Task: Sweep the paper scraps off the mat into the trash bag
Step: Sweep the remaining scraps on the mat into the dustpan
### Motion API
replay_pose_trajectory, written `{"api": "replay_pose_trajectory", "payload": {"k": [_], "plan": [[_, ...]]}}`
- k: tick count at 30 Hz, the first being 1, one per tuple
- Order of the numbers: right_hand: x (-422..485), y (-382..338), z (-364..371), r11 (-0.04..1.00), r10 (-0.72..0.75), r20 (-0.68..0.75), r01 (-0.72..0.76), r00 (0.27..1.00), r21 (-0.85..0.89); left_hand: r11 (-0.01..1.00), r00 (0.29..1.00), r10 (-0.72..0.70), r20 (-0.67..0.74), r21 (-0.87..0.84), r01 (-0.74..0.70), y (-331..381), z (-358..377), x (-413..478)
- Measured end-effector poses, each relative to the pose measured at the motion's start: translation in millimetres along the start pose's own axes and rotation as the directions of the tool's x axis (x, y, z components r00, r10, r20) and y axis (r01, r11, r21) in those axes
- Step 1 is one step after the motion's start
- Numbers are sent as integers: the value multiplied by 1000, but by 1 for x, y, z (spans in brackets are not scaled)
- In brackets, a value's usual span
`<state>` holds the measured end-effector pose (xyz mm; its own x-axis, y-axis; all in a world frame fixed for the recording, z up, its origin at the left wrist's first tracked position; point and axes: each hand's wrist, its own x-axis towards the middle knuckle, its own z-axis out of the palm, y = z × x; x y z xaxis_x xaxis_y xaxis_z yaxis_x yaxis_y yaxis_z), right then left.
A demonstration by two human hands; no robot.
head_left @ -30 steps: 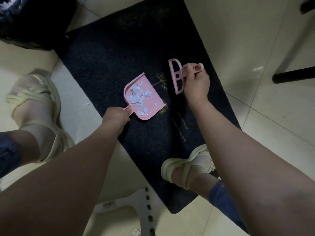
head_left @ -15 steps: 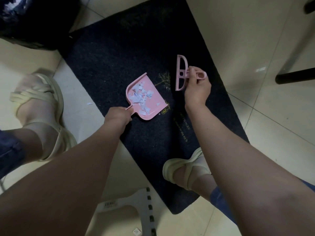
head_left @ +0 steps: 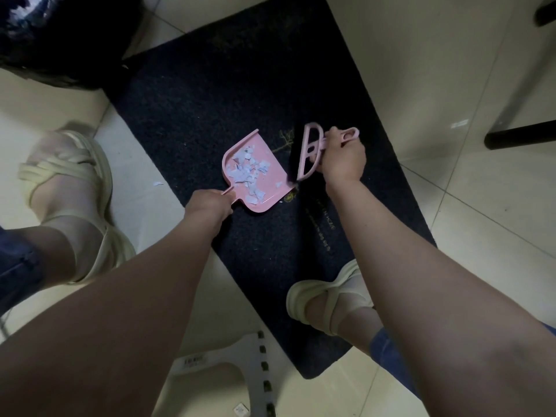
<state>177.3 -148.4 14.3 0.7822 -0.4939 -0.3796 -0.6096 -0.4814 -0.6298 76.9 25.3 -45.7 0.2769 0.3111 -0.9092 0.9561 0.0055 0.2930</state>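
head view: one dark mat lies on the tile floor. one pink dustpan rests on it, with the left hand curled round its handle. one pink brush is in the right hand, fingers wrapped round its handle, dark bristles at the pan's open edge. paper scraps sit heaped inside the pan, too many to count. one stray scrap lies on the tile left of the mat. one black trash bag stands upper left, well apart from the pan. two sandals are in view: one on the tile, one on the mat's near edge.
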Motion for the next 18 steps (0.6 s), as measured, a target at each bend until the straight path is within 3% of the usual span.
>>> {"api": "replay_pose_trajectory", "payload": {"k": [4,9,14,18], "plan": [[1,-9,-14,974,-66,-57,52,996,-219,1000,1000,4,4,6,-4,1,0,0],[-4,-1,-18,962,-42,88,64,995,-267,1000,1000,11,12,10,-11,-2,0,0],[-6,-4,-23,981,-96,5,96,995,-167,1000,1000,-8,19,-6,8,-2,1,-1],[-9,-4,-21,967,-21,83,41,996,-251,1000,1000,-7,20,8,6,-2,1,-1]]}}
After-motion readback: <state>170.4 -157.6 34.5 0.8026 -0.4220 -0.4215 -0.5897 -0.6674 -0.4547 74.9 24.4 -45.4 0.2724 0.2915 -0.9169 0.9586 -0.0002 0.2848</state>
